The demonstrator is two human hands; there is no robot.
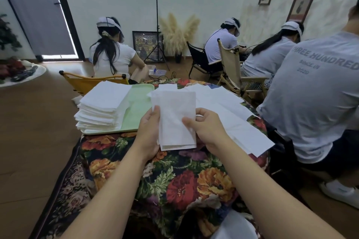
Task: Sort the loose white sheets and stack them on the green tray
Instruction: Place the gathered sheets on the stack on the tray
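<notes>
Stack [103, 106]: tall pile of white sheets on the green tray [139, 106], filling its left half.
L hand [148, 132]: just right of tray's near corner, thumb pinching left edge of my small bundle [175, 120].
Bundle: held up between both hands, thin, limp, light; I'd grip by the side edges so it won't flop.
R hand [206, 131]: closed on bundle's right edge.
Loose sheets [233, 120]: spread right of tray, on the floral cloth [174, 176], unsorted.

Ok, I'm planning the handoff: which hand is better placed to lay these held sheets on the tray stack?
Probably the left hand. It grips the held sheets on the side nearest the stack on the green tray. The right hand sits towards the loose sheets and would have to cross over.
</notes>
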